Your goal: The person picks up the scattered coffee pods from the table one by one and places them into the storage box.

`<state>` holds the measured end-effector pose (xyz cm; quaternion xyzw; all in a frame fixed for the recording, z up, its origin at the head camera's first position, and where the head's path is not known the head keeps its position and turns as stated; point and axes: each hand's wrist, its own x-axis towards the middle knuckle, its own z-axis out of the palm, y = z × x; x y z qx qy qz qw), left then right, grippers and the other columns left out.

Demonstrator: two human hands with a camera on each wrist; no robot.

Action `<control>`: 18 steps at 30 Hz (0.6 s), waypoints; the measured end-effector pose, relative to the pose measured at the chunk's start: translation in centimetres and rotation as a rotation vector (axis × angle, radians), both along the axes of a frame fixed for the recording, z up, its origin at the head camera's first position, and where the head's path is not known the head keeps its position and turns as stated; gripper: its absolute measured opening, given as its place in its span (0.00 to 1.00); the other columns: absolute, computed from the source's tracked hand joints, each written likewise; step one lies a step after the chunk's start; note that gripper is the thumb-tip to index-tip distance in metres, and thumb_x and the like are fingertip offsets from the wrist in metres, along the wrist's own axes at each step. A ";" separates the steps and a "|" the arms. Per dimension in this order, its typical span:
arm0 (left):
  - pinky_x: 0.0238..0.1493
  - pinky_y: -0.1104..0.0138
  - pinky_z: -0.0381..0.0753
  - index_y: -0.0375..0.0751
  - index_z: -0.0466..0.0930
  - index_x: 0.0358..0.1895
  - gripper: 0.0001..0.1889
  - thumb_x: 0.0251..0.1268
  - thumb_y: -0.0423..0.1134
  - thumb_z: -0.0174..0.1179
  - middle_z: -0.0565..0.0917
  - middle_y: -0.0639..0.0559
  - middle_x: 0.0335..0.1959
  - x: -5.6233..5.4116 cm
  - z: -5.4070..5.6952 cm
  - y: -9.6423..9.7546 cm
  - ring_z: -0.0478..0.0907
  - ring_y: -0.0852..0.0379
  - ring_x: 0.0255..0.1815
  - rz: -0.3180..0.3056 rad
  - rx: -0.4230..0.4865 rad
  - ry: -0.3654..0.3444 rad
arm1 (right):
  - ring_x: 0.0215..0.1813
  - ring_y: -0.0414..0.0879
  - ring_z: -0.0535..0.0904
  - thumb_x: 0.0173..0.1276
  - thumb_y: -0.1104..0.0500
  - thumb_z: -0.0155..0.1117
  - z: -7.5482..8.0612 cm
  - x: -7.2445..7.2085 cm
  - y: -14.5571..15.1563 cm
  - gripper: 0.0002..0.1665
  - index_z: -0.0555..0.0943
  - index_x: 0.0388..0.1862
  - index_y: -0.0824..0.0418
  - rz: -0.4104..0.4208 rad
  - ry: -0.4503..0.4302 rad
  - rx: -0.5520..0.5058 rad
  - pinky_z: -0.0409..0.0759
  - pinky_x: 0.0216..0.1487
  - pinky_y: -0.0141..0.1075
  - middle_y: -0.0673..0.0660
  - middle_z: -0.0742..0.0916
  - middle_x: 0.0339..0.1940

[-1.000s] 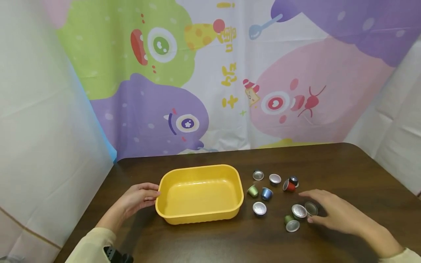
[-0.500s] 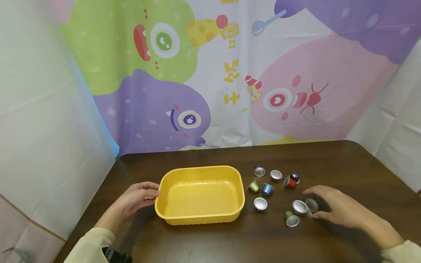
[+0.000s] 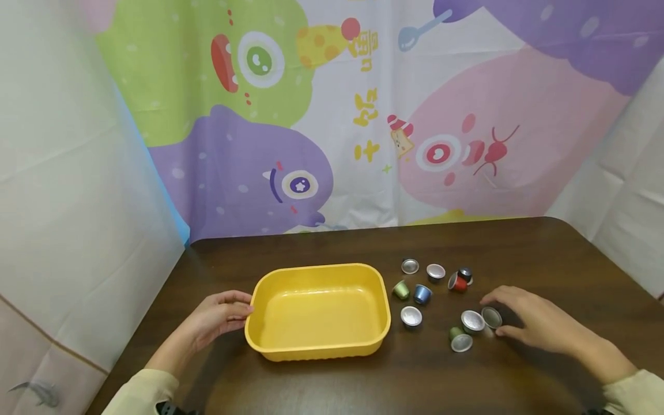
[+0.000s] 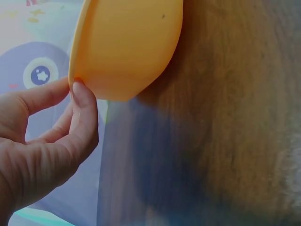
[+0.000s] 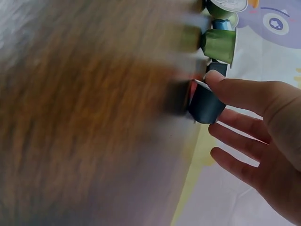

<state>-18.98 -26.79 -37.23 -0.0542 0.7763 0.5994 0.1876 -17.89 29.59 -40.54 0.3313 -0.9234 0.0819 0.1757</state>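
In the head view my left hand is at the left end of a yellow plastic basin. The left wrist view has thumb and finger pinching its rim. My right hand is spread around a dark coffee capsule lying on its side, thumb close to its near edge and index finger apart from it. From the right wrist, that dark capsule sits between thumb and fingers, not gripped. Beside it are a silver-lidded capsule and a green capsule.
More coffee capsules lie between basin and right hand: light green, blue, white-lidded, red and several others. They rest on a dark wooden table. A cartoon cloth hangs behind the table's far edge.
The basin and left hand have shifted slightly toward me. My right hand has drawn a little to the right of the dark capsule; the capsules keep their places among themselves.
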 end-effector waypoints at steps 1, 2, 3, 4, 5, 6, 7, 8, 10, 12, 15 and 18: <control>0.46 0.67 0.85 0.25 0.69 0.57 0.22 0.65 0.36 0.59 0.82 0.51 0.39 0.1 0.0 0.0 0.81 0.60 0.38 -0.001 0.001 0.001 | 0.47 0.42 0.80 0.37 0.58 0.82 0.0 0.0 0.0 0.32 0.81 0.45 0.52 0.006 0.006 -0.001 0.76 0.49 0.30 0.40 0.84 0.43; 0.46 0.67 0.85 0.25 0.69 0.57 0.22 0.65 0.36 0.59 0.82 0.52 0.39 0.2 -0.1 0.1 0.81 0.60 0.38 -0.001 0.004 0.001 | 0.47 0.41 0.80 0.36 0.57 0.82 -0.1 -0.1 0.1 0.32 0.81 0.45 0.52 0.012 0.012 -0.001 0.75 0.49 0.27 0.40 0.84 0.43; 0.46 0.67 0.85 0.25 0.70 0.57 0.22 0.65 0.36 0.59 0.82 0.52 0.39 0.4 -0.1 0.1 0.81 0.60 0.38 -0.002 0.007 0.001 | 0.47 0.40 0.80 0.36 0.57 0.82 -0.1 -0.1 0.1 0.32 0.81 0.45 0.52 0.016 0.015 -0.002 0.74 0.49 0.25 0.40 0.83 0.43; 0.46 0.67 0.85 0.26 0.70 0.56 0.21 0.65 0.37 0.59 0.82 0.52 0.39 0.5 -0.1 0.1 0.81 0.60 0.38 -0.002 0.010 0.000 | 0.47 0.40 0.80 0.36 0.57 0.82 -0.2 -0.1 0.1 0.32 0.81 0.45 0.52 0.021 0.019 -0.002 0.73 0.49 0.24 0.39 0.83 0.43; 0.45 0.67 0.85 0.26 0.70 0.56 0.21 0.65 0.37 0.59 0.82 0.53 0.38 0.7 -0.2 0.1 0.81 0.60 0.38 -0.003 0.013 -0.001 | 0.46 0.39 0.80 0.36 0.57 0.82 -0.2 -0.1 0.0 0.32 0.81 0.45 0.52 0.025 0.019 -0.004 0.73 0.49 0.24 0.39 0.83 0.43; 0.45 0.67 0.85 0.26 0.70 0.56 0.21 0.65 0.37 0.60 0.82 0.53 0.38 0.8 -0.2 0.2 0.81 0.60 0.38 -0.003 0.017 0.000 | 0.46 0.39 0.80 0.36 0.57 0.82 -0.3 -0.2 0.1 0.32 0.81 0.45 0.52 0.030 0.018 -0.005 0.74 0.48 0.25 0.39 0.83 0.42; 0.45 0.67 0.85 0.26 0.70 0.56 0.21 0.65 0.37 0.60 0.82 0.54 0.37 1.0 -0.2 0.2 0.81 0.60 0.38 -0.004 0.022 0.000 | 0.46 0.38 0.79 0.36 0.57 0.82 -0.3 -0.2 0.1 0.32 0.81 0.45 0.52 0.035 0.015 -0.006 0.76 0.47 0.27 0.39 0.83 0.42; 0.45 0.67 0.85 0.27 0.70 0.56 0.21 0.65 0.37 0.60 0.82 0.54 0.37 1.1 -0.2 0.2 0.81 0.60 0.38 -0.004 0.027 0.000 | 0.45 0.38 0.79 0.36 0.57 0.82 -0.4 -0.2 0.1 0.32 0.81 0.45 0.52 0.037 0.011 -0.007 0.77 0.46 0.29 0.39 0.83 0.42; 0.45 0.67 0.85 0.27 0.71 0.56 0.21 0.65 0.37 0.60 0.82 0.55 0.36 1.4 -0.3 0.3 0.81 0.60 0.38 -0.002 0.035 -0.001 | 0.45 0.37 0.79 0.36 0.57 0.83 -0.4 -0.2 0.1 0.32 0.81 0.45 0.52 0.041 0.009 -0.005 0.79 0.45 0.33 0.40 0.83 0.42; 0.45 0.67 0.85 0.27 0.71 0.55 0.21 0.65 0.37 0.60 0.82 0.55 0.36 1.6 -0.3 0.5 0.81 0.60 0.38 -0.001 0.040 -0.001 | 0.45 0.37 0.79 0.36 0.57 0.82 -0.5 -0.3 0.1 0.32 0.81 0.45 0.52 0.044 0.008 -0.003 0.80 0.44 0.34 0.40 0.83 0.42; 0.45 0.67 0.84 0.26 0.70 0.56 0.21 0.65 0.37 0.59 0.82 0.55 0.36 1.9 -0.4 0.6 0.81 0.60 0.38 0.000 0.046 0.002 | 0.45 0.37 0.79 0.36 0.57 0.83 -0.5 -0.4 0.0 0.32 0.81 0.45 0.52 0.041 0.019 0.002 0.79 0.45 0.34 0.39 0.83 0.42; 0.45 0.67 0.84 0.26 0.70 0.56 0.21 0.65 0.36 0.59 0.83 0.56 0.36 2.2 -0.4 0.6 0.81 0.60 0.39 -0.006 0.053 0.008 | 0.45 0.37 0.79 0.36 0.57 0.82 -0.6 -0.5 0.0 0.32 0.81 0.45 0.52 0.043 0.023 0.003 0.79 0.45 0.34 0.39 0.83 0.42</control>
